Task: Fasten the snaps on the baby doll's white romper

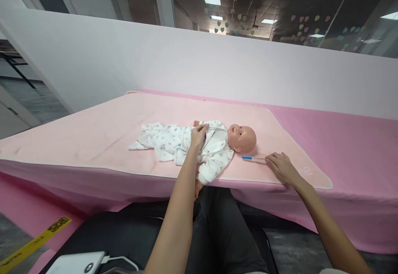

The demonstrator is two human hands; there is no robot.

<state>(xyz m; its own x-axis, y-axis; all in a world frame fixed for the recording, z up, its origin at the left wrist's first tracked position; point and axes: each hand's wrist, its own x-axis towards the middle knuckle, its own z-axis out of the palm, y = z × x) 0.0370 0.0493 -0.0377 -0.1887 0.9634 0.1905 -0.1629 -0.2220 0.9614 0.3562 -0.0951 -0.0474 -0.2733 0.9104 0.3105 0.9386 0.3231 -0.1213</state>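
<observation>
A bald baby doll [244, 139] lies on its back with its head to the right. It wears a white printed top [217, 141] and matching trousers [169, 139]. My left hand [199, 135] is at the doll's chest, fingers closed at the front edge of the top, where the cloth looks parted. To the right of the head, my right hand [281, 167] has its fingertips closed at the end of a thin clear stick with a blue end [248, 157], perhaps a thermometer. The blue end points toward the doll's head, just above or on the mat.
A peach mat [93, 141] lies over a pink tablecloth [351, 149] along a white wall [186, 62]. One doll arm hangs at the table's front edge. Below are a black chair [102, 232] and a white power bank [76, 263] with a cable.
</observation>
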